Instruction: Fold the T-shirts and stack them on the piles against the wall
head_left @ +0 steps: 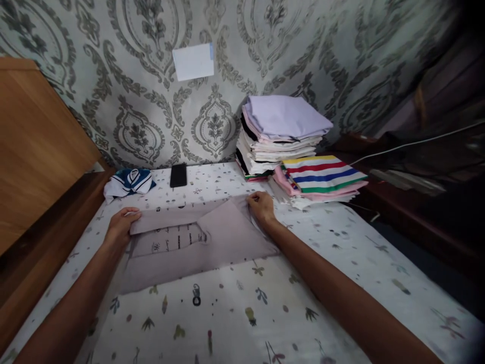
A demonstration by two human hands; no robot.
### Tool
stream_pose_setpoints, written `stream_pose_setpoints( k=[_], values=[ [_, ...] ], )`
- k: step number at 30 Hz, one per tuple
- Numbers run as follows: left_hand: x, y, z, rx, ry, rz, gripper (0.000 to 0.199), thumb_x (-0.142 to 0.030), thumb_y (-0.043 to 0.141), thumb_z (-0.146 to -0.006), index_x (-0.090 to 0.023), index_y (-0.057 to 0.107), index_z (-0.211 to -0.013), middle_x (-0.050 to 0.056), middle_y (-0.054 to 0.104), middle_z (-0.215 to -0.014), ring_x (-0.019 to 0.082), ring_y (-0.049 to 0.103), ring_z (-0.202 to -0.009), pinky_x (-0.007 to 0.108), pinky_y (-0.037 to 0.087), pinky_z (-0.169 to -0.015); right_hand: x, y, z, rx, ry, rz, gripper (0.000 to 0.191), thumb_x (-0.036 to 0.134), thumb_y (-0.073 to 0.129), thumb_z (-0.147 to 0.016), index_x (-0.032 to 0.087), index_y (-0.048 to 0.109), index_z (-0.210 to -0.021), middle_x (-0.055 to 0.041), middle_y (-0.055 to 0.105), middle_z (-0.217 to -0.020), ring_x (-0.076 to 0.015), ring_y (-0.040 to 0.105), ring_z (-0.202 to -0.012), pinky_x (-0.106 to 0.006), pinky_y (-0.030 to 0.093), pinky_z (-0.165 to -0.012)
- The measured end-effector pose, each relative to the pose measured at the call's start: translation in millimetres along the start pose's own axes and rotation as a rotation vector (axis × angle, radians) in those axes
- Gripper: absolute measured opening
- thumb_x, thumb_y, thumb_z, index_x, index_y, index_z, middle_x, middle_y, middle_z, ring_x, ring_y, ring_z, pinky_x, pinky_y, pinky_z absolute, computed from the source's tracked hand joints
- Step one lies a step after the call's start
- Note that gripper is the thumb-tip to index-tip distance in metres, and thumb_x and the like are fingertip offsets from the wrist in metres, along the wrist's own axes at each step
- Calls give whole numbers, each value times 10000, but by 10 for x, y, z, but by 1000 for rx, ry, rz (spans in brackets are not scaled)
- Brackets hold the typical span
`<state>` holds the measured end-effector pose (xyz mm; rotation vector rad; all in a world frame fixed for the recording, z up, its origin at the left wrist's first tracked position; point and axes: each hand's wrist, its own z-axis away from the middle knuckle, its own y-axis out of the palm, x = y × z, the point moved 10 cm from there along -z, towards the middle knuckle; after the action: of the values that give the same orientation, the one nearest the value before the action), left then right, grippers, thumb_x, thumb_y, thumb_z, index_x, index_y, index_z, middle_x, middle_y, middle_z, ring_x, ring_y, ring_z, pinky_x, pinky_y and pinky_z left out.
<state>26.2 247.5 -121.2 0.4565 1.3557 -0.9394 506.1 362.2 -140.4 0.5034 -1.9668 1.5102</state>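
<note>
A mauve-grey shirt (231, 235) lies partly folded across the patterned bedsheet (227, 313). Dark printed lettering shows through the gap between its folded strips. At its far left corner, my left hand (122, 225) pinches the edge of the cloth between thumb and fingers. My right hand (261, 206) has its fingers closed on the far right corner, next to a sloping folded flap. The cloth along the far edge is stretched between both hands.
Behind to the right stands a tall stack of folded clothes (288, 119), beside a lower pile topped by striped cloth (322, 174). A black phone (178, 175) and a crumpled blue-and-white cloth (131, 184) lie near the wall. A wooden panel (41, 146) borders the left.
</note>
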Motion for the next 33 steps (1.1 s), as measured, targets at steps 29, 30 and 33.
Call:
stream_pose_setpoints(
  k=[29,30,33],
  values=[
    [-302,1444,1056,738,992,-857,249,-180,514,-856,-191,633,-1074,76,593,-1047,231,569,-1005,370,455,-907,1425,-132,1438,394,-1022,-96,233,14,459,-747,204,516,-868,-58,605,-875,-213,546,-862,-331,447,-760],
    [-306,1410,1068,718,1014,-912,251,-180,504,-861,-194,631,-1077,81,597,-1064,244,564,-1031,386,447,-924,1391,-213,1512,368,-1057,-114,235,10,453,-751,206,508,-869,-62,608,-880,-217,547,-870,-332,449,-758],
    [-328,1344,1104,640,1045,-1085,224,-177,483,-866,-197,634,-1031,91,618,-1082,284,550,-1065,441,425,-938,1320,-341,1681,309,-1116,-134,230,8,433,-800,211,502,-884,-68,618,-879,-215,548,-866,-326,457,-739]
  ],
)
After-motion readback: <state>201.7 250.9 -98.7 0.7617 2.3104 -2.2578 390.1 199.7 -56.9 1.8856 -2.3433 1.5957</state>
